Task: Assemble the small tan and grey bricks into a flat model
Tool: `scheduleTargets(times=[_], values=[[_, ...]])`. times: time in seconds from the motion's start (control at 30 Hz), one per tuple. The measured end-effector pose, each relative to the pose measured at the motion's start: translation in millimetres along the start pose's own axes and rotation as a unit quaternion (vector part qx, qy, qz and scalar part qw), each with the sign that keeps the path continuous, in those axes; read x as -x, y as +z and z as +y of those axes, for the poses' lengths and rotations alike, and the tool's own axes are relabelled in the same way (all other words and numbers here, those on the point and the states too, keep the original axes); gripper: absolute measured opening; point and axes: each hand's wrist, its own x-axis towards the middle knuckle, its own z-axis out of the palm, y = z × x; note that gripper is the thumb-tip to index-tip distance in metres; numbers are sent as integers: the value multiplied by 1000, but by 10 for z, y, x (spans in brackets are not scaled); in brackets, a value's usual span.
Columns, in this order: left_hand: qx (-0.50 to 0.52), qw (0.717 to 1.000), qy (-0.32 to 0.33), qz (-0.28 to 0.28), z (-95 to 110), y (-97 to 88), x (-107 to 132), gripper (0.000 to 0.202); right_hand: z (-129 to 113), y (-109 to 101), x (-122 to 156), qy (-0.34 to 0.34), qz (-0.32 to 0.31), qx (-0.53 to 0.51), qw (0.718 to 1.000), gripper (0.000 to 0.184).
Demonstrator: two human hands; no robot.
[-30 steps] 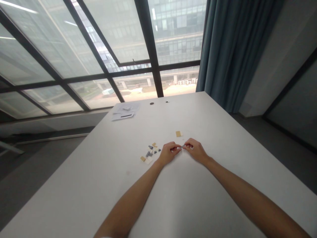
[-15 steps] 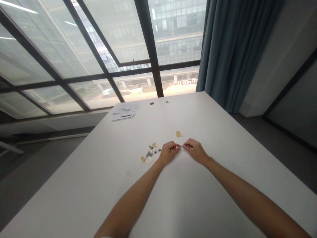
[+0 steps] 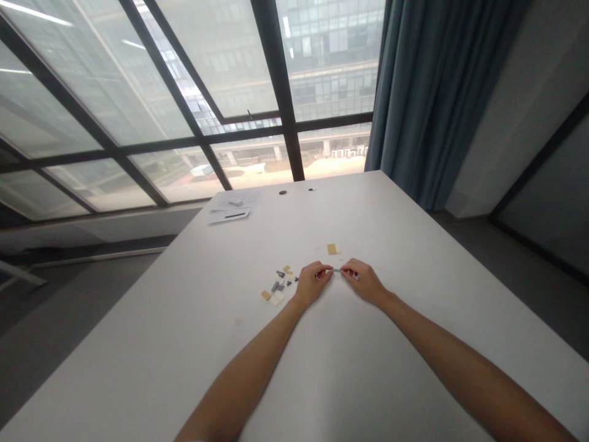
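Note:
Both hands meet near the middle of the white table [image 3: 350,368]. My left hand [image 3: 311,283] and my right hand [image 3: 362,277] each pinch one end of a small grey piece [image 3: 336,271] held between them just above the tabletop. Fingers of both hands are curled closed. Just left of my left hand lies a scatter of several small tan, grey and dark pieces [image 3: 278,285]. A tan flat piece [image 3: 332,248] lies a little beyond the hands.
Papers [image 3: 232,207] lie at the far left corner of the table, with two small dark dots [image 3: 282,192] near the far edge. Large windows stand behind the table and a blue curtain [image 3: 427,92] hangs at the right.
The two hands have shifted slightly away from me, still pinching the small grey piece. Nothing else has moved.

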Motion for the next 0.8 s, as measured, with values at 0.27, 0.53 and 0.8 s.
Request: scheduleTargets(times=[0.27, 0.53, 0.8], values=[[-2, 1000, -4, 4, -28, 18, 5, 14, -1, -12, 8, -5, -16, -15, 1000, 13], [22, 1000, 10, 0, -25, 16, -2, 15, -31, -22, -1, -16, -29, -35, 999, 14], [31, 1000, 8, 2, -53, 21, 3, 14, -24, -18, 2, -24, -27, -40, 999, 13]])
